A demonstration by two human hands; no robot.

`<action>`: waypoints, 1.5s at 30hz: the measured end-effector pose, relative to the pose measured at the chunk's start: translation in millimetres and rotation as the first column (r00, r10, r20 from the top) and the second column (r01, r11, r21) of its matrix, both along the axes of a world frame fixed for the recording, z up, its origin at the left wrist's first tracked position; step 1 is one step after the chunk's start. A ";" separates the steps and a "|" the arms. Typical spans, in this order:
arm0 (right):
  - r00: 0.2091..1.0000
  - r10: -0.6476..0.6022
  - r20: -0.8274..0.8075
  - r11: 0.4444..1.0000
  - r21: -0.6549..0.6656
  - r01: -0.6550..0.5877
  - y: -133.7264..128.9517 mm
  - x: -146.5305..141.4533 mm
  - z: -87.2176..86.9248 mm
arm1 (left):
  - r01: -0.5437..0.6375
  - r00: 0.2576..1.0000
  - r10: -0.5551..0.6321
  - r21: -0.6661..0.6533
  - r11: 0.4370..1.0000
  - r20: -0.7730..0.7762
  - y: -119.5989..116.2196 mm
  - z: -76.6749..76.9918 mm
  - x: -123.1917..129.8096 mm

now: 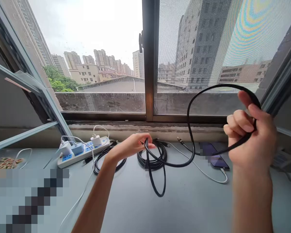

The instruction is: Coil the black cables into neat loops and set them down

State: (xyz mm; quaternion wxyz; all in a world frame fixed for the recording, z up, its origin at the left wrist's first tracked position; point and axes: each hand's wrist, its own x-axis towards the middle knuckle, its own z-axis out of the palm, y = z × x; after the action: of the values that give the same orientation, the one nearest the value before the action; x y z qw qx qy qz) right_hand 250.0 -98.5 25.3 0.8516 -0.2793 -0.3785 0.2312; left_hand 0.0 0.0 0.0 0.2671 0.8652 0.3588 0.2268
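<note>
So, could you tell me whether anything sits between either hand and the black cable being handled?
Nothing visible does. The right hand and the left hand both already grip the black cable directly. A coiled bundle of cable lies on the table just behind the left hand, not between.

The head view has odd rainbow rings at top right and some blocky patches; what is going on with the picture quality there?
In the head view, the rainbow rings are moiré on the window screen; daylight from the overcast sky is soft, so shadows on the table are faint. Blocky patches at lower left and over the phone are pixelation. The frame bows from the wide lens, and the right hand holding the cable looks oversized.
</note>
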 end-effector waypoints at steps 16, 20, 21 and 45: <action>0.641 0.575 0.508 0.812 -0.450 -0.371 14.5 -51.2 -24.6 | -0.329 0.900 0.101 0.510 0.795 0.424 -16.3 3.5 13.8; 0.543 0.643 0.540 0.761 -0.530 -0.374 5.6 -62.5 -24.8 | -0.316 0.936 0.155 0.561 0.765 0.316 -22.7 -0.5 16.0; 0.541 0.636 0.551 0.766 -0.533 -0.358 3.7 -64.0 -25.0 | -0.325 0.937 0.177 0.563 0.760 0.302 -23.2 -1.7 17.7; 0.980 0.091 0.176 0.948 -0.315 -0.031 30.6 -14.8 -13.6 | -0.491 0.825 0.188 0.511 0.705 0.533 -18.3 22.5 -16.4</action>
State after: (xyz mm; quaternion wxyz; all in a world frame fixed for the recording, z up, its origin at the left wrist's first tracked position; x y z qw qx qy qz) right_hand 235.2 -67.9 11.7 0.7498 -0.4187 -0.4246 0.2867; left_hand -16.4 -18.3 22.5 -0.0111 0.7439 0.3489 0.5699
